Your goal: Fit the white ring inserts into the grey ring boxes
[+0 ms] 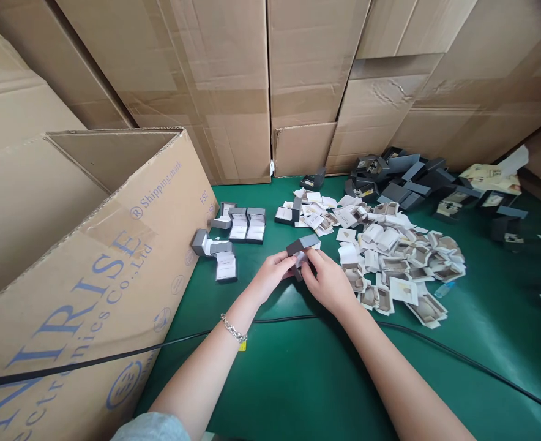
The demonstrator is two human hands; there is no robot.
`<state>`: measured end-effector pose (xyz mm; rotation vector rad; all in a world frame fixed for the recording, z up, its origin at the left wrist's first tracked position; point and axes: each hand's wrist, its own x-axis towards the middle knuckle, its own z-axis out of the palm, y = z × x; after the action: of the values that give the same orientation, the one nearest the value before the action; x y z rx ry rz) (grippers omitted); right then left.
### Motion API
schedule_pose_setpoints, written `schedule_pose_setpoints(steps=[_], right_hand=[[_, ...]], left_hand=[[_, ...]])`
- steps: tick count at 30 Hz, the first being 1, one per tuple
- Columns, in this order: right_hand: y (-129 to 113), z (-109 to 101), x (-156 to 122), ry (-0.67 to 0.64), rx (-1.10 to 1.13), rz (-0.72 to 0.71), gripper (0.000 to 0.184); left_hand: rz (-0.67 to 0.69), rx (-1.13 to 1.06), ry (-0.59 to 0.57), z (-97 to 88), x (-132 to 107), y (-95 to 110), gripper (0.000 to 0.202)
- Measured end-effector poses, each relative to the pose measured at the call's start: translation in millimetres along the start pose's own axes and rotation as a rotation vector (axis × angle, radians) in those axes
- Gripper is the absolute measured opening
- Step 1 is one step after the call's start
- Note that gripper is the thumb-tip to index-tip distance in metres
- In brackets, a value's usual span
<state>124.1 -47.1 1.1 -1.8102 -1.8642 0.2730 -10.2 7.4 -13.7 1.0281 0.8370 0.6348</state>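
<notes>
Grey hinged box (303,244) is being grasped by left hand (273,274) and right hand (329,282), right of the shipping carton (160,251), seemingly being kept open for access inside.

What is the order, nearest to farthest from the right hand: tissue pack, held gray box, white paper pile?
1. Held gray box: touching the right hand.
2. White paper pile: to the hand's right.
3. Tissue pack: far back, right side.
</notes>
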Motion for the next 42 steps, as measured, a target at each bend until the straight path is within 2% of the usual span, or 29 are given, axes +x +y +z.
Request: schedule_pose_setpoints(steps=[3,7,10,12,15,18,21,25,27,29,31,33,37,39,42], right_hand=[[2.9,7.4,0.4,0.033,0.103,-0.041,0.028],[5.8,16.9,0.2,0.064,0.167,-0.076,0.036],[8.9,21.3,1.1,0.095,0.2,-0.097,0.039],[10.4,23.1,1.8,0.128,0.197,-0.1,0.04],[10.9,24.1,1.2,0.152,0.165,-0.096,0.04],[9.5,24.1,-0.9,0.13,0.123,-0.085,0.04],[8.1,25.5,-2.6,0.108,0.12,-0.076,0.039],[7.0,29.5,-2.8,0.163,0.235,-0.075,0.034],[5.9,30.4,-2.0,0.203,0.345,-0.035,0.028],[4.2,29.6,-1.1,0.232,0.485,0.066,0.026],[2.4,27.7,-0.4,0.236,0.624,0.181,0.036],[1.1,26.1,0.0,0.179,0.698,0.267,0.045],[0.9,27.9,0.0,-0.012,0.712,0.353,0.037],[2.1,31.1,1.4,-0.031,0.746,0.383,0.037],[5.5,36.0,8.9,-0.047,0.807,0.444,0.037]], left_hand=[[0.004,0.026,0.052,1.7,1.1,-0.9,0.033],[0.09,0.174,0.238,2.9,3.9,-4.9,0.037],[0.139,0.277,0.338,1.3,7.1,-10.0,0.05],[0.213,0.331,0.365,0.1,8.8,-12.4,0.054],[0.386,0.441,0.384,0.0,8.7,-12.0,0.04],[0.468,0.565,0.423,0.8,6.5,-8.2,0.027],[0.449,0.605,0.448,0.2,6.0,-6.0,0.02],[0.358,0.524,0.48,-3.6,9.1,-9.2,0.021],[0.307,0.498,0.492,-5.6,11.6,-11.5,0.023],[0.306,0.492,0.506,-6.3,13.2,-13.0,0.024],[0.344,0.504,0.529,-5.3,13.0,-13.1,0.024],[0.405,0.532,0.542,-3.0,10.7,-12.3,0.025],[0.544,0.581,0.503,1.1,4.8,-10.8,0.028],[0.572,0.604,0.499,1.6,4.6,-10.9,0.03],[0.543,0.66,0.529,0.8,10.6,-11.4,0.026]])
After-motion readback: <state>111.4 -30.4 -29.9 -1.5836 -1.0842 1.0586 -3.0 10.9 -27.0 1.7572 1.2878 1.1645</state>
